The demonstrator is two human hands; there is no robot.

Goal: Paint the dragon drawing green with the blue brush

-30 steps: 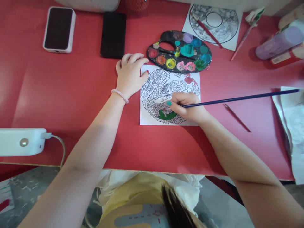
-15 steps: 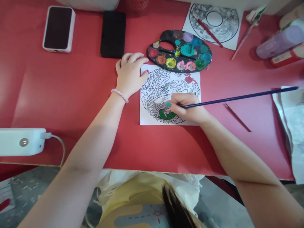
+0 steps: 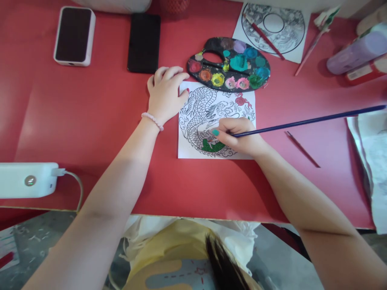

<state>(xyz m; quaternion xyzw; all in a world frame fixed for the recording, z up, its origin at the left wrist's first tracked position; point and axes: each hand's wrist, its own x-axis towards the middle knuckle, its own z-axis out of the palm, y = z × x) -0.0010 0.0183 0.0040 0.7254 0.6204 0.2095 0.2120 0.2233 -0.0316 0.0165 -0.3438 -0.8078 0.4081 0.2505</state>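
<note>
A white sheet with a dragon line drawing [image 3: 199,108] lies on the red table, part of it painted green at the bottom and a small part red at the upper right. My right hand [image 3: 238,135] rests on the sheet, fingers pinched round a long blue paintbrush [image 3: 308,121] whose handle points right; its tip is hidden by the fingers. My left hand [image 3: 167,92] lies flat with fingers spread, its thumb on the sheet's upper left corner. Just above the sheet, touching its top edge, sits a black palette [image 3: 219,84] with several paint colours.
A second drawing [image 3: 298,48] with a thin red brush [image 3: 263,35] lies behind the palette. Paint bottles [image 3: 356,52] stand at the right, near crumpled paper [image 3: 377,161] and a small brush [image 3: 302,149]. At the left are a black phone [image 3: 144,43], a white-framed device [image 3: 74,36] and a power bank [image 3: 27,180].
The far end of the blue paintbrush has swung slightly up and to the right as my right hand shifts a little. My left hand stays in place.
</note>
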